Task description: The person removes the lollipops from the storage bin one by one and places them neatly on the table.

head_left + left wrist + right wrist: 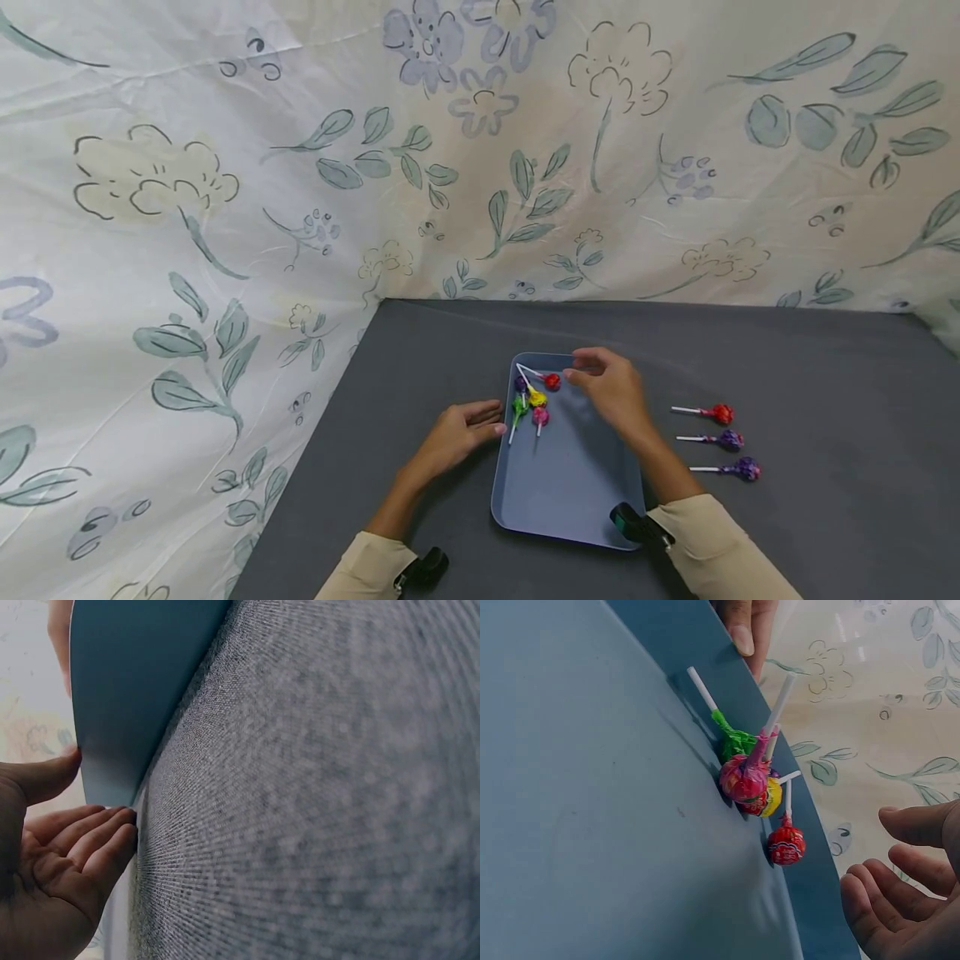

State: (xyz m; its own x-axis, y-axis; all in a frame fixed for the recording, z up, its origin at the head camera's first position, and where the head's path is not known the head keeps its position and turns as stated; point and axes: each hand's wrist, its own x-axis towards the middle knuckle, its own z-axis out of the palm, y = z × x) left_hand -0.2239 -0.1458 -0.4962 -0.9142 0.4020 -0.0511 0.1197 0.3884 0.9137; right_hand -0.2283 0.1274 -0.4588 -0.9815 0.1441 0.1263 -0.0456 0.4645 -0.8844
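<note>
A blue-grey tray (pixel 570 492) lies on the dark table. Bunched at its far left corner are a red lollipop (pixel 552 382), a yellow lollipop (pixel 537 399), a green lollipop (pixel 519 406), a pink lollipop (pixel 742 780) and a purple lollipop (pixel 521 384), partly hidden. My left hand (pixel 456 435) is at the tray's left side, thumb tip at the rim and the other fingers stretched out low along the outer wall. Over the far right part of the tray hovers my right hand (pixel 611 390), fingers loosely bent with nothing between them, close to the red lollipop.
To the right of the tray, a red lollipop (pixel 722 414) and two purple lollipops, one in the middle (pixel 731 440) and one nearest (pixel 747 468), lie in a column, sticks pointing left. A flower-printed cloth (pixel 480 208) hangs behind and left of the table.
</note>
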